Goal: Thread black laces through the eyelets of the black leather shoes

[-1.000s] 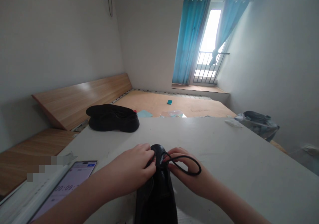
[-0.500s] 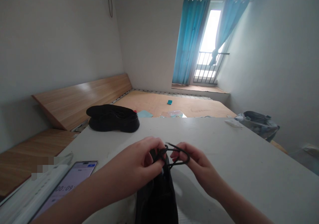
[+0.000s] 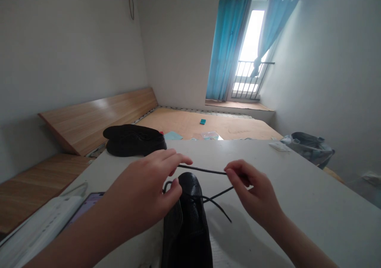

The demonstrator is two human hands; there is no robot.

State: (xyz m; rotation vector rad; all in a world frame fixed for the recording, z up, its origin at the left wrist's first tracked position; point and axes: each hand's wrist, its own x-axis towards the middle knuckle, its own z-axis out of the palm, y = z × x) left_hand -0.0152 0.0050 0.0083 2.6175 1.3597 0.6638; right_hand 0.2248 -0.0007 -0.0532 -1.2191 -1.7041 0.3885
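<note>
A black leather shoe (image 3: 189, 224) lies on the white table (image 3: 297, 204) right in front of me, toe pointing away. Its black lace (image 3: 205, 169) runs taut between my two hands above the toe. My left hand (image 3: 149, 190) is just left of the toe, fingers partly curled, with the lace passing at its fingertips and a small loop by the thumb. My right hand (image 3: 253, 190) pinches the lace between thumb and forefinger to the right of the shoe. A loose lace end (image 3: 222, 211) trails onto the table.
A second black shoe (image 3: 133, 140) sits at the table's far left corner. A phone (image 3: 86, 213) and a white power strip (image 3: 38, 228) lie at the near left. A small white item (image 3: 279, 146) rests far right. Beyond are a wooden bed frame (image 3: 98, 117) and a dark bag (image 3: 309, 145).
The lace loop held close over the shoe's toe has been drawn out. My hands have moved apart and upward, and the lace now stretches straight between them.
</note>
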